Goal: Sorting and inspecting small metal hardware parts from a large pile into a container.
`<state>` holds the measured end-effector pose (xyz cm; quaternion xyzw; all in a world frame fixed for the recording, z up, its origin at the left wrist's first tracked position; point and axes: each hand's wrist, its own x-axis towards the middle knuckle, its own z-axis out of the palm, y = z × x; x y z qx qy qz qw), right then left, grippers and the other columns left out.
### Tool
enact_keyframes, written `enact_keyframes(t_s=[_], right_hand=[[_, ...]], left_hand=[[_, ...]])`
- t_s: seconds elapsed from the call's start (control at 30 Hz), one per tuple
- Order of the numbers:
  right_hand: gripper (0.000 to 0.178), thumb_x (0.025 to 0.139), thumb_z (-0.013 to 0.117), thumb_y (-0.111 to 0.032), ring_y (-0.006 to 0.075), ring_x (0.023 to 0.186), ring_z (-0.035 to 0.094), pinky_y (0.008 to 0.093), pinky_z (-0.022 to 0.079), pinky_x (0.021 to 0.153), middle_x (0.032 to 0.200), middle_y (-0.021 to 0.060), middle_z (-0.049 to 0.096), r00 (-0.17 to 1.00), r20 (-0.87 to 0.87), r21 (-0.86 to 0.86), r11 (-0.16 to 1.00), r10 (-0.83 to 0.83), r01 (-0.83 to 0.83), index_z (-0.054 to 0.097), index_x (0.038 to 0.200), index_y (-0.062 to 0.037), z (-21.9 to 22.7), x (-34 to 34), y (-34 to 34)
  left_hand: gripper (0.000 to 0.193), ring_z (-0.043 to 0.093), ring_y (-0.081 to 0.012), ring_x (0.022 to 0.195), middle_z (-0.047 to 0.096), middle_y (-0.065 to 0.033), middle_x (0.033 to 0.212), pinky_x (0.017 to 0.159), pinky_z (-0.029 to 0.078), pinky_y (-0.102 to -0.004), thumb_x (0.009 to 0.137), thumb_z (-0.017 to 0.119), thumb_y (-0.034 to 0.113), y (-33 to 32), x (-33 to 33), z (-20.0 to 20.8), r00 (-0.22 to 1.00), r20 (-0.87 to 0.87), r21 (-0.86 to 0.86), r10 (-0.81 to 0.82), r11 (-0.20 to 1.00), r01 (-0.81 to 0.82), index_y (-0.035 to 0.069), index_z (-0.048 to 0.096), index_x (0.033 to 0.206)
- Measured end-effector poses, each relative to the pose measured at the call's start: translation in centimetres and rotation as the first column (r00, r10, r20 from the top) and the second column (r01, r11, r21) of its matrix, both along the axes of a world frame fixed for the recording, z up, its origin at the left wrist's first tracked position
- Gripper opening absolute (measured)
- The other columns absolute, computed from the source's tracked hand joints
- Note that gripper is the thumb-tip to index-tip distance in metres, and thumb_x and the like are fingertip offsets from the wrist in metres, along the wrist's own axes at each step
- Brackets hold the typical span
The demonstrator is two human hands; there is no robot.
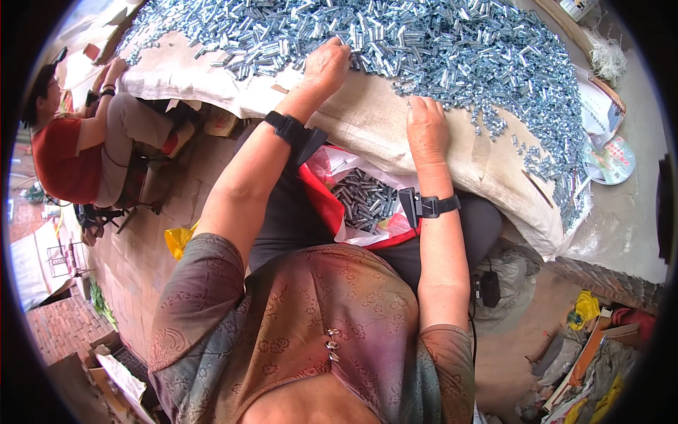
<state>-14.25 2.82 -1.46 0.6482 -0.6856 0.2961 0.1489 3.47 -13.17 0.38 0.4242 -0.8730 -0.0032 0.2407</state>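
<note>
A broad heap of small silvery metal pieces, many of them short and tube-like, covers the pale woven cloth in front of me. My left hand is at the heap's near edge with its fingers curled; whatever they grip is hidden. Nearer to me and to the right, my right hand bends its fingers over the cloth beside the heap, and I cannot make out what is in them. Between my forearms, at my lap, a red bag with a white lining holds many darker metal pieces.
On the left, a person in a red top sits at the same cloth, hands on its edge. A round fan lies right of the heap. Boxes and bags crowd the lower right. Yellow plastic shows beside my left arm.
</note>
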Motion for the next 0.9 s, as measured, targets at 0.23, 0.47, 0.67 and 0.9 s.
enact_keyframes(t_s=[0.23, 0.47, 0.67, 0.9], right_hand=[[0.015, 0.071, 0.060, -0.005, 0.0256, 0.079, 0.056, 0.0361, 0.047, 0.068, 0.082, 0.0053, 0.056, 0.990, 0.144, -0.041, 0.999, -0.013, 0.019, 0.058, 0.085, -0.0107, 0.0, -0.1, 0.6], [0.013, 0.074, 0.064, 0.000, 0.0087, 0.066, 0.061, 0.0224, 0.046, 0.057, 0.080, 0.0051, 0.065, 0.524, 0.851, 0.010, 0.998, 0.026, -0.067, 0.061, 0.085, -0.0037, 0.4, 1.0, 2.2], [0.012, 0.079, 0.063, -0.001, 0.0059, 0.070, 0.056, 0.0193, 0.044, 0.063, 0.083, 0.0022, 0.064, 0.029, 0.980, -0.192, 0.971, 0.198, -0.141, 0.062, 0.091, 0.0019, 1.9, 2.8, 3.8], [0.016, 0.079, 0.064, 0.000, 0.0055, 0.075, 0.053, 0.0188, 0.042, 0.070, 0.084, -0.0001, 0.060, -0.089, 0.966, -0.251, 0.960, 0.241, -0.123, 0.062, 0.094, 0.0012, 1.7, 3.3, 4.6]], left_hand=[[0.012, 0.061, -0.0261, 0.073, 0.062, -0.0116, 0.083, 0.066, 0.048, -0.0349, 0.079, 0.059, 0.013, 3.8, -1.1, 1.0, 0.903, -0.393, 0.236, -0.175, 0.929, 0.284, 0.002, 0.061, 0.086], [0.019, 0.059, -0.0077, 0.072, 0.061, -0.0021, 0.084, 0.056, 0.046, -0.0186, 0.088, 0.054, 0.010, 9.1, -0.5, 1.5, 0.586, -0.798, 0.579, 0.144, 0.457, 0.676, 0.004, 0.057, 0.105], [0.016, 0.062, -0.0096, 0.075, 0.061, -0.0027, 0.087, 0.056, 0.046, -0.0186, 0.088, 0.057, 0.014, 10.8, -0.5, 0.9, 0.498, -0.809, 0.583, 0.314, 0.318, 0.748, 0.003, 0.057, 0.100], [0.013, 0.062, -0.0109, 0.074, 0.061, -0.0028, 0.086, 0.055, 0.047, -0.0192, 0.088, 0.057, 0.013, 11.7, -0.8, 0.7, 0.422, -0.823, 0.522, 0.380, 0.212, 0.826, 0.003, 0.057, 0.097]])
